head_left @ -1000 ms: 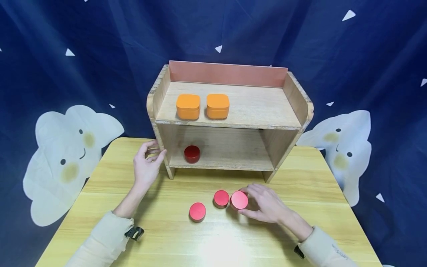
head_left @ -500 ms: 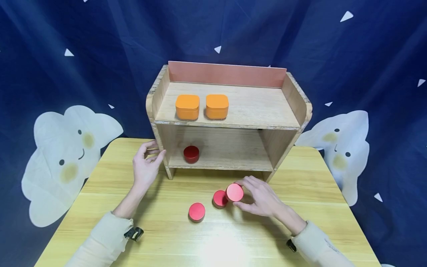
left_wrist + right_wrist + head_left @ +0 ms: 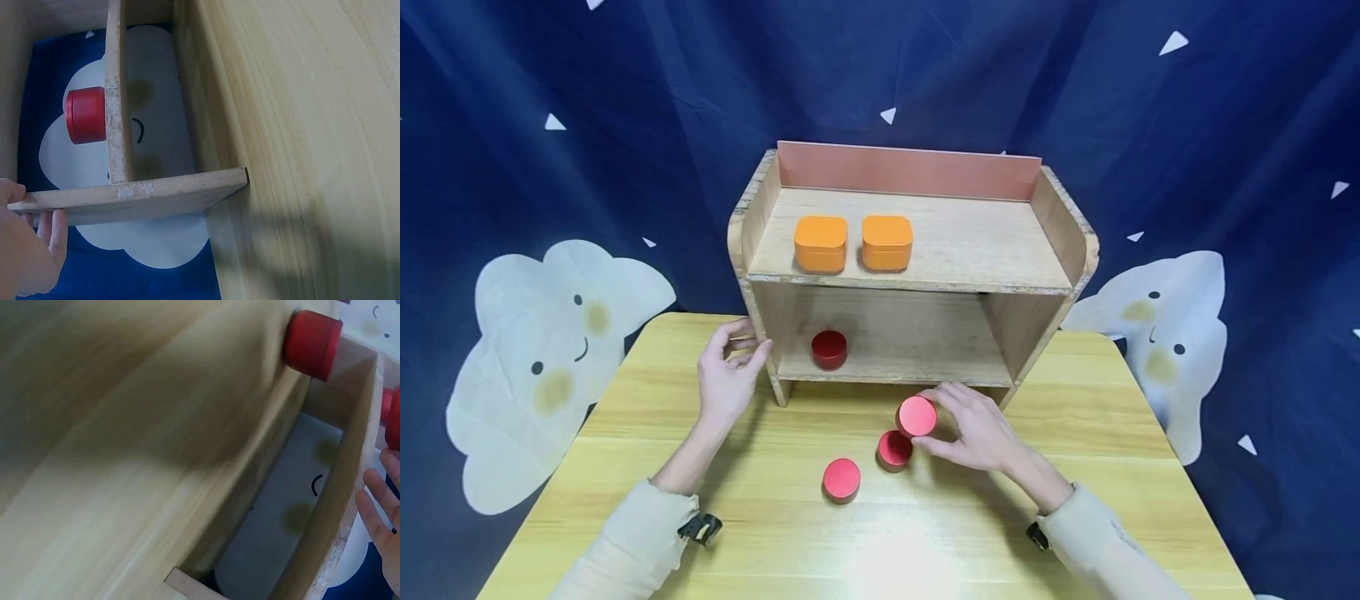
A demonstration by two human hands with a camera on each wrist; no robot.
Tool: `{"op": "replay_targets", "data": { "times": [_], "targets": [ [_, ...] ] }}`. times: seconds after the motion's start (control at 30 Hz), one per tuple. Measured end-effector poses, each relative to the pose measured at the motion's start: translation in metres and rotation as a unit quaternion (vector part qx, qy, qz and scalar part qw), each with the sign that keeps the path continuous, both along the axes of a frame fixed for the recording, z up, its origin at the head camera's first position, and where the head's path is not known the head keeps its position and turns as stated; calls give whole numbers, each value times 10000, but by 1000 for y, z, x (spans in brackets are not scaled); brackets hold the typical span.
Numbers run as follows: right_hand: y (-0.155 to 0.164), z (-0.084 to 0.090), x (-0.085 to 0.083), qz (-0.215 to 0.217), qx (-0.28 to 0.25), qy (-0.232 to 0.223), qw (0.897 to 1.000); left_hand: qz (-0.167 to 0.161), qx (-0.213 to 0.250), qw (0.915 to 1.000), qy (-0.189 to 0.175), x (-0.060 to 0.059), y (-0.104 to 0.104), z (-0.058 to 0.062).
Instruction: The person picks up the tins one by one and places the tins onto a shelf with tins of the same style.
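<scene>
My left hand (image 3: 727, 379) grips the left side panel of a small wooden shelf (image 3: 910, 285); the left wrist view shows the thumb on one face and fingers on the other. Between thumb and fingers, my right hand (image 3: 973, 429) holds a round red tin (image 3: 917, 416) raised in front of the lower shelf. Just below it a second red tin (image 3: 895, 451) stands on the table, partly overlapped in the head view. Another red tin (image 3: 842, 481) is further left on the table. A dark red tin (image 3: 829, 350) sits at the left of the lower shelf board.
Two orange lidded boxes (image 3: 821, 244) stand side by side on the upper board, towards the left. A pink back strip (image 3: 910, 171) closes that board's rear. The shelf stands on a light wooden table (image 3: 760, 533), with a dark blue cloud-patterned curtain (image 3: 700, 83) behind.
My right hand has lifted its red tin off the table area and carried it left and towards the shelf, past the second tin. My left hand stays on the side panel.
</scene>
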State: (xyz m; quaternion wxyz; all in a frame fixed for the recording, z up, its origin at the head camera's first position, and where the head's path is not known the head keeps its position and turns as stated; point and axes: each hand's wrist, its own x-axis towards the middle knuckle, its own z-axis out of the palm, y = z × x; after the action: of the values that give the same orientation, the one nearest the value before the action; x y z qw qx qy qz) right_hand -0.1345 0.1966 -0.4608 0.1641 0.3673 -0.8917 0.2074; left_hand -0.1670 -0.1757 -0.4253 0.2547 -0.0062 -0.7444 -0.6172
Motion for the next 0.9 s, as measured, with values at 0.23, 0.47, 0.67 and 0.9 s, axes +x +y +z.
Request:
{"op": "replay_targets", "data": {
  "times": [0.23, 0.47, 0.67, 0.9],
  "targets": [
    [-10, 9, -6, -225, 19, -395, 9990, 28, 36, 10000, 68, 0, 1, 0],
    [-22, 12, -12, -573, 89, -722, 9957, 27, 95, 9999, 93, 0, 2, 1],
    [-32, 14, -14, -969, 13, -860, 9916, -7, 55, 9999, 107, -1, 1, 0],
    [-41, 13, -18, -1203, -257, -669, 9901, -39, 85, 9999, 56, -1, 1, 0]
  ]
}}
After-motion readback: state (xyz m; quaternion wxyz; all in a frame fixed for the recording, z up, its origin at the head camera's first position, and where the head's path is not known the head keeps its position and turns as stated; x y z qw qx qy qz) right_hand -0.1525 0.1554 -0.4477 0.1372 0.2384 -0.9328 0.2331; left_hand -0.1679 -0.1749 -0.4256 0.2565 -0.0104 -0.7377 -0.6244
